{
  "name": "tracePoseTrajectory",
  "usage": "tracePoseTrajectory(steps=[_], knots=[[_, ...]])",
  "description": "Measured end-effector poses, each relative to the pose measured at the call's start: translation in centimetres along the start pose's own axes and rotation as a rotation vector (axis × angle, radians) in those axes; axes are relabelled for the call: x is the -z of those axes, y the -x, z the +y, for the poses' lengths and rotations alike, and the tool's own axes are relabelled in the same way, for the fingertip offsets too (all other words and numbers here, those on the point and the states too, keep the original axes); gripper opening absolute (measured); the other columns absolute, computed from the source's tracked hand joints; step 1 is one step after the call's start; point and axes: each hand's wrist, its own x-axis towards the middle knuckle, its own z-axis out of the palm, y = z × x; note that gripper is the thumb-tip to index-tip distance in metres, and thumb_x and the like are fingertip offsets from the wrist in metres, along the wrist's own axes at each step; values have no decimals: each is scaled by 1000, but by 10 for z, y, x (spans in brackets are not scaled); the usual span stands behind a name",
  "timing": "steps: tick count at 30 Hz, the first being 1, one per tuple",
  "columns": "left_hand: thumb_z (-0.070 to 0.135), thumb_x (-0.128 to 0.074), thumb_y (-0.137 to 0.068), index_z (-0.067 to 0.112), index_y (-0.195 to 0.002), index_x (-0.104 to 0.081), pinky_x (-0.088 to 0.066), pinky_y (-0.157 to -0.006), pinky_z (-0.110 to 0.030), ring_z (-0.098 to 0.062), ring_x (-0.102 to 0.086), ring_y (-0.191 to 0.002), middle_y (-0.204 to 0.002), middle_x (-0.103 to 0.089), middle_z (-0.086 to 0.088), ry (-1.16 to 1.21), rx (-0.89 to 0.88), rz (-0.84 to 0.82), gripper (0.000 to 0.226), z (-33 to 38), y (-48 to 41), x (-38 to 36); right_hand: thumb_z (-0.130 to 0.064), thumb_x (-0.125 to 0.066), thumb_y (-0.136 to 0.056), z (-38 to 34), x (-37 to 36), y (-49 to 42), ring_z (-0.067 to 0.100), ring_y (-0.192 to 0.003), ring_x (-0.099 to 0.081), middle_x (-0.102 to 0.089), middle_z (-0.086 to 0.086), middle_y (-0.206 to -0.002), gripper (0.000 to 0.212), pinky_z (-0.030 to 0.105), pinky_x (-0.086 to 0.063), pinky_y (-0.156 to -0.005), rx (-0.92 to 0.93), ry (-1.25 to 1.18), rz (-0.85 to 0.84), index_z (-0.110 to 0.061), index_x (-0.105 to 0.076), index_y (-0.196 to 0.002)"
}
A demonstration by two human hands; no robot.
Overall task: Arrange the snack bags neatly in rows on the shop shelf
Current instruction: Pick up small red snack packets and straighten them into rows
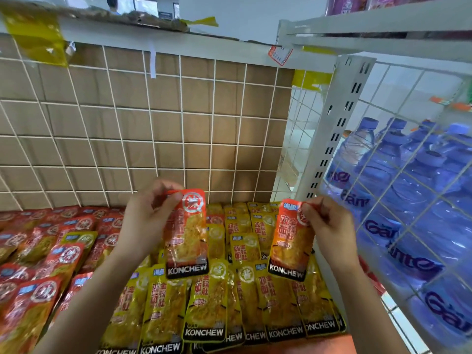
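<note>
the left hand (150,215) pinches the top corner of the first red bag (186,238); the right hand (329,226) pinches the top edge of a second red bag (291,241). both hang just above the yellow bags (204,302) laid in overlapping rows. left of the yellow bags lies a looser red pile (38,264), behind them a wire grid (153,123), to their right water bottles (408,200).

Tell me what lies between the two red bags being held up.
Head view: nothing is held between the left red bag and the right red bag; the gap shows only yellow bags lying behind them.
</note>
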Motion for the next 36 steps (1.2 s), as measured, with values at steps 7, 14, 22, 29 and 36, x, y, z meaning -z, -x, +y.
tracePoseTrajectory(steps=[7, 14, 22, 29, 36], knots=[[7, -60, -85, 28, -81, -64, -45, -68, -8, 3, -58, -72, -78, -67, 13, 17, 98, 31, 22, -9, 46, 60, 0, -59, -86, 8, -25, 37, -1, -60, -56, -64, -15, -67, 25, 9, -40, -57, -46, -11, -122, -21, -61, -72], [-2, -56, -87, 33, -75, -65, -40, -61, -5, 8, -52, -62, -68, -63, 20, -49, 248, 166, 38, -32, 87, 127, -3, -60, -86, 1, -64, 65, 9, -59, -57, -64, -2, -68, 18, 22, -44, -57, -56, -41, -194, -15, -63, -72], [-3, -53, -88, 21, -75, -63, -41, -51, -7, 6, -52, -53, -59, -63, 16, -94, 377, 308, 29, -40, 126, 199, -9, -61, -86, -28, -125, 87, -2, -68, -60, -65, -8, -69, 23, 8, -44, -60, -91, -7, -312, -29, -61, -75], [-6, -51, -88, 29, -73, -65, -40, -51, -6, 6, -51, -54, -60, -64, 16, -152, 427, 317, 41, -56, 144, 276, -8, -60, -87, -61, -189, 108, 1, -66, -61, -67, -2, -75, 19, 9, -46, -59, -123, -69, -377, -24, -62, -77], [16, -65, -78, 32, -80, -63, -40, -56, -13, -2, -52, -61, -67, -65, 11, -181, 462, 271, 16, -77, 146, 338, -14, -62, -87, -86, -253, 125, 4, -63, -60, -66, -3, -70, 17, 16, -47, -58, -136, -93, -428, -23, -61, -74]])
